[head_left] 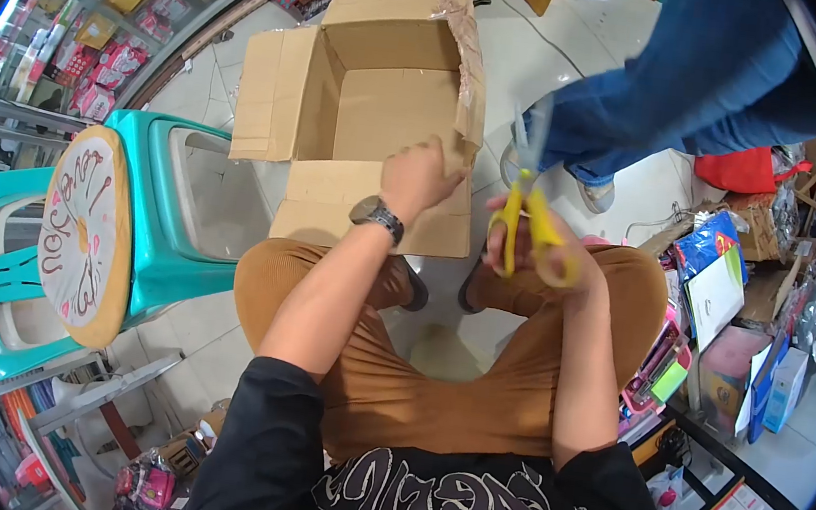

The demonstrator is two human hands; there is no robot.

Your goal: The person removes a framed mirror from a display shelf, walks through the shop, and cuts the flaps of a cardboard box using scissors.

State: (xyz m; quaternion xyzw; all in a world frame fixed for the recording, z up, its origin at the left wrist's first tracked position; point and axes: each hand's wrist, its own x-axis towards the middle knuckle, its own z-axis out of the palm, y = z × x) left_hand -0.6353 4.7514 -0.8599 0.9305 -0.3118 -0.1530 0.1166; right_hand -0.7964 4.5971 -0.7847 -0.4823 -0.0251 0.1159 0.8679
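Yellow-handled scissors (551, 239) are in my right hand (521, 248), with its fingers wrapped about the handles. Their blades point away from me and are smeared by motion. My left hand (419, 178), with a dark watch at the wrist, hovers over the near flap side of a cardboard box (379, 196). Its thumb stands apart from the bent fingers, and nothing shows in it; the fingertips are partly hidden. Whether this hand touches the cardboard I cannot tell. The box lies on the floor in front of my knees, its flaps folded out and its bare inside showing.
A person in blue jeans (669, 83) stands close at the right, beside the scissors blades. Teal plastic stools (150, 226) and a round lettered board (79, 228) are on the left. Shelves of goods (103, 19) line the left side. Packages and a blue folder (705, 254) crowd the right.
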